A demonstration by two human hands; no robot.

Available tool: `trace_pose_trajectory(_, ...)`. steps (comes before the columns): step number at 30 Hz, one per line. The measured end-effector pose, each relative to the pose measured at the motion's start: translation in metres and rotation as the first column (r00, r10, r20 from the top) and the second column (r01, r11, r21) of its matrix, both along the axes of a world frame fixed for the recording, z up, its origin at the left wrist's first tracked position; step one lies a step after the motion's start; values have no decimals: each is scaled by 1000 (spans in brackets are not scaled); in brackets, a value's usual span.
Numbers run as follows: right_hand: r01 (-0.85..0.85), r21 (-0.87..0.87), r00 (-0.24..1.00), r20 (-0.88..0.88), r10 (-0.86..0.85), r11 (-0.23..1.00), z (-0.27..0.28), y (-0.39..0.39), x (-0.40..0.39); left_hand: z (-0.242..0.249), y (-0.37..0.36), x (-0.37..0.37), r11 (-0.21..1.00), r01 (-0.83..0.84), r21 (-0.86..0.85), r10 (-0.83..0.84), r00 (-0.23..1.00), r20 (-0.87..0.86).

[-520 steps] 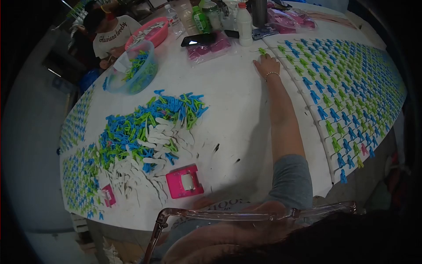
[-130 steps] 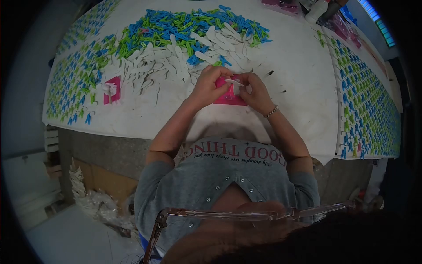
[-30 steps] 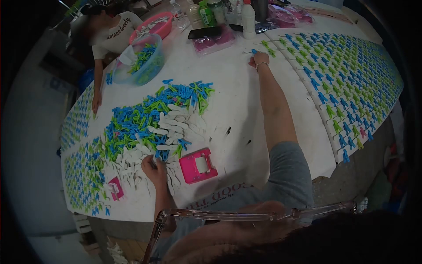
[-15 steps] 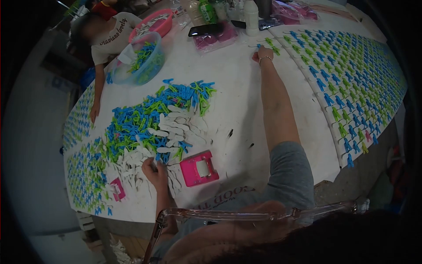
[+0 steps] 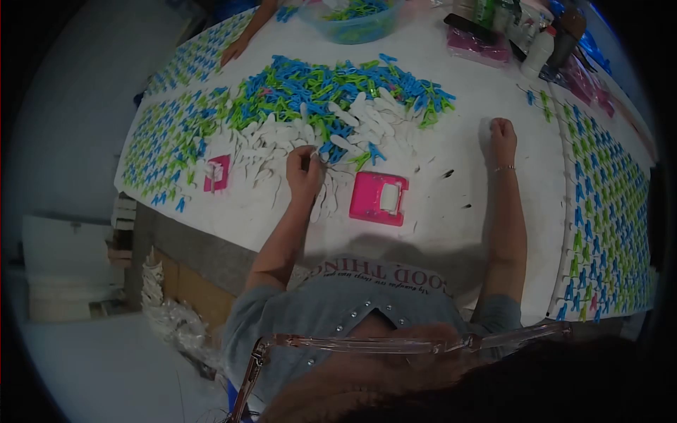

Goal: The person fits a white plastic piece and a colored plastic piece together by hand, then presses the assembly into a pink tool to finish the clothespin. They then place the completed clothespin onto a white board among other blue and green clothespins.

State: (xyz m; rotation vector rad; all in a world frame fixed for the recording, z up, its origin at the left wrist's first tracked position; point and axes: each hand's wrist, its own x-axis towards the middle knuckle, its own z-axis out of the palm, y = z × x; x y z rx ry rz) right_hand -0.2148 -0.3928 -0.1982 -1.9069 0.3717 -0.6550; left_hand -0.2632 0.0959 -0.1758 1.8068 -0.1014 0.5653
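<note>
My left hand [image 5: 305,173] is curled with fingertips pinched together, at the near edge of a heap of white rounded strips with thin tails [image 5: 271,141]. Something pale shows at its fingertips, too small to name. Just past them lie blue clothespins [image 5: 334,150], part of a larger pile of blue and green clothespins [image 5: 310,88]. My right hand [image 5: 502,134] is closed above the bare white tabletop on the right, and nothing sticks out of it. A pink device with a white roller-like part [image 5: 365,199] lies between my forearms.
Rows of clothespins [image 5: 589,190] cover the right board, and more rows [image 5: 166,144] the left side. A smaller pink piece [image 5: 220,171] lies at left. At the back are a clear blue basin [image 5: 349,29], a white bottle [image 5: 539,53] and another person's hand [image 5: 234,51].
My right hand has left the blue clothespin at the row's end and come back toward me. My left hand stays by the white strips. The camera view has turned and shifted.
</note>
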Motion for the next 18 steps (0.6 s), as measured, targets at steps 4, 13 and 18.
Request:
trace_pose_trajectory(4,-226,102,970,-65,233,969,17,53,-66,24,1,8,999,-25,22,23,997,68)
trace_pose_trajectory(13,-148,-228,989,-58,138,962,31,136,-123,62,-63,93,594,-84,800,-66,986,152)
trace_pose_trajectory(18,-150,-249,987,-94,131,957,28,131,-122,51,-78,108,559,32,828,-74,997,11)
